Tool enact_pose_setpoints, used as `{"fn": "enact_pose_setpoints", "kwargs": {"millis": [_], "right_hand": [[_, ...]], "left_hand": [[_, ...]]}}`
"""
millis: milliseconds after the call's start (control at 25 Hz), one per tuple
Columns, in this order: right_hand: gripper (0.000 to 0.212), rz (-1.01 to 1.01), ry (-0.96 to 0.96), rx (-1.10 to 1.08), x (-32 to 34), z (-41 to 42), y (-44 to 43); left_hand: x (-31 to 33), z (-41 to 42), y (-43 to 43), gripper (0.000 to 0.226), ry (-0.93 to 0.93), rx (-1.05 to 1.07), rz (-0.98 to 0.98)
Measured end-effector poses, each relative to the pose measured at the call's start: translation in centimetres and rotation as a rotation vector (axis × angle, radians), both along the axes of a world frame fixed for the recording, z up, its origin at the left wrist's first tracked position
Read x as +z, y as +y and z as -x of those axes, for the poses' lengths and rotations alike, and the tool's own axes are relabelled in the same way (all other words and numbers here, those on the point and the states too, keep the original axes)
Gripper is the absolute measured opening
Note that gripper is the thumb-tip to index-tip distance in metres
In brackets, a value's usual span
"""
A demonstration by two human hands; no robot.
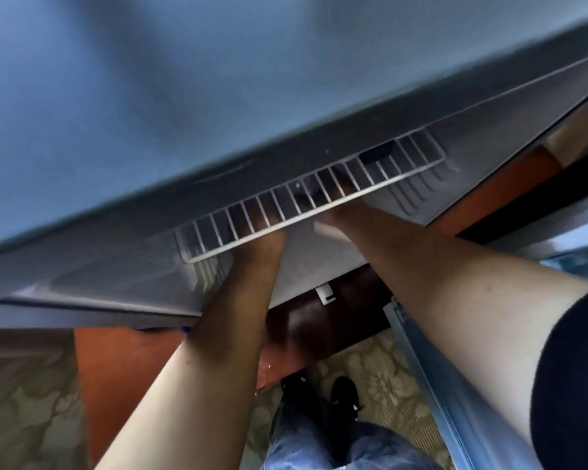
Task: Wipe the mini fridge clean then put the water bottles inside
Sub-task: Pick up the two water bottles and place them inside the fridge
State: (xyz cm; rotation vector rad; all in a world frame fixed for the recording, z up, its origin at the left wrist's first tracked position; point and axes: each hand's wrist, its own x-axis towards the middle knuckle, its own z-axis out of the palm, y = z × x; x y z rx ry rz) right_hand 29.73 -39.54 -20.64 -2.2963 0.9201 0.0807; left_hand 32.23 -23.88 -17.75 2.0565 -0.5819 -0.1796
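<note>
I look down over the grey top of the mini fridge (218, 96) into its open front. A white wire shelf (306, 198) spans the inside. Both my forearms reach in beneath it. My left hand (263, 220) lies under the shelf, its fingers dim behind the wires. My right hand (340, 198) is further right, also behind the wires, and holds a white cloth (323, 228) that sticks out beside the wrist against the fridge's pale inner floor. No water bottle shows plainly.
The fridge's open door (421, 368) runs along my right arm. The fridge stands on a reddish-brown wooden cabinet (116, 361). A small blue thing (160, 329) peeks out under the fridge's front edge. Patterned carpet (24, 401), my jeans and black shoes lie below.
</note>
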Motion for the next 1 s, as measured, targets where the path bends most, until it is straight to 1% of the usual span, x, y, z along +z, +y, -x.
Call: {"fn": "enact_pose_setpoints", "kwargs": {"millis": [40, 80, 120, 160, 200, 240, 320, 360, 400, 440, 480, 520, 560, 600, 640, 680, 720, 760, 800, 840, 880, 920, 960, 1000], "right_hand": [[0.052, -0.02, -0.015, -0.021, 0.5, -0.1, 0.0], [0.054, -0.076, -0.02, -0.035, 0.9, -0.2, 0.1], [0.056, -0.102, -0.02, -0.038, 1.5, -0.1, 0.2], [0.058, -0.094, -0.031, -0.037, 1.2, 0.2, 0.1], [0.058, -0.079, -0.035, -0.038, 1.2, 0.4, 0.1], [0.06, -0.07, -0.053, -0.051, 1.2, 0.5, 0.0], [0.065, -0.113, -0.085, -0.053, 1.8, 0.4, 0.4], [0.069, -0.126, -0.096, -0.051, 2.0, 0.1, 0.6], [0.07, -0.13, -0.099, -0.047, 1.9, 0.1, 0.7], [0.069, -0.145, -0.097, -0.049, 2.0, 0.0, 0.8], [0.066, -0.152, -0.096, -0.056, 1.8, -0.2, 1.0], [0.063, -0.143, -0.079, -0.07, 1.8, -0.2, 1.2], [0.059, -0.15, -0.096, -0.075, 1.8, -0.1, 1.4], [0.057, -0.165, -0.093, -0.082, 1.5, -0.1, 1.5], [0.056, -0.166, -0.096, -0.062, 0.9, 0.0, 1.4], [0.057, -0.125, -0.061, -0.021, 0.8, 0.2, 1.5], [0.054, -0.045, -0.066, 0.003, 1.2, 0.7, 1.8], [0.049, -0.126, -0.151, -0.05, 1.4, 1.4, 2.0], [0.047, -0.278, -0.207, -0.159, 1.3, 2.0, 2.4], [0.058, -0.28, -0.221, -0.232, 1.3, 2.5, 2.4], [0.076, -0.233, -0.241, -0.21, 1.4, 3.2, 2.7], [0.088, -0.239, -0.216, -0.223, 2.1, 3.9, 3.4], [0.092, -0.229, -0.19, -0.282, 2.7, 4.3, 4.1], [0.092, -0.228, -0.165, -0.31, 3.4, 4.7, 4.6]], "left_hand": [[-0.9, -1.6, -0.8, 0.018, -0.022, 0.039, 0.023], [-2.0, -1.8, -0.7, 0.008, -0.06, 0.036, 0.032], [-1.8, -1.9, -1.5, 0.015, -0.075, 0.067, 0.046], [-1.8, -1.6, -1.8, 0.032, -0.115, 0.137, 0.086], [-1.3, -1.6, -1.6, 0.042, -0.164, 0.19, 0.1], [-1.8, -1.4, -1.2, 0.043, -0.151, 0.103, 0.112], [-1.7, -1.6, -0.6, 0.022, -0.111, 0.189, 0.15], [-2.2, -1.5, -0.7, 0.014, -0.098, 0.144, 0.08], [-2.7, -1.1, -0.6, 0.011, -0.118, 0.098, 0.088], [-3.2, -1.7, -0.5, 0.007, -0.202, 0.176, 0.013], [-3.5, -1.9, -0.3, 0.014, -0.174, 0.201, 0.023], [-3.5, -1.5, -0.5, 0.024, -0.153, 0.169, -0.049], [-3.3, -1.5, -0.4, 0.029, -0.15, 0.167, -0.065], [-3.0, -1.4, -0.5, 0.03, -0.258, 0.161, -0.101], [-2.9, -1.2, -0.4, 0.029, -0.405, 0.196, -0.121], [-3.0, -1.6, -0.1, 0.025, -0.597, 0.211, -0.166], [-2.9, -1.8, -0.1, 0.024, -0.706, 0.232, -0.172], [-2.6, -1.9, 0.0, 0.029, -0.667, 0.199, -0.163], [-1.7, -1.4, 0.2, 0.034, -0.612, 0.161, -0.118], [-1.0, -0.9, 0.5, 0.037, -0.551, 0.143, -0.09], [-0.5, -0.3, 0.9, 0.039, -0.489, 0.121, -0.078], [-0.1, 0.3, 1.4, 0.045, -0.453, 0.115, -0.111], [-0.1, 0.6, 2.0, 0.051, -0.43, 0.12, -0.209], [-0.4, 0.7, 2.6, 0.057, -0.364, 0.106, -0.363]]}}
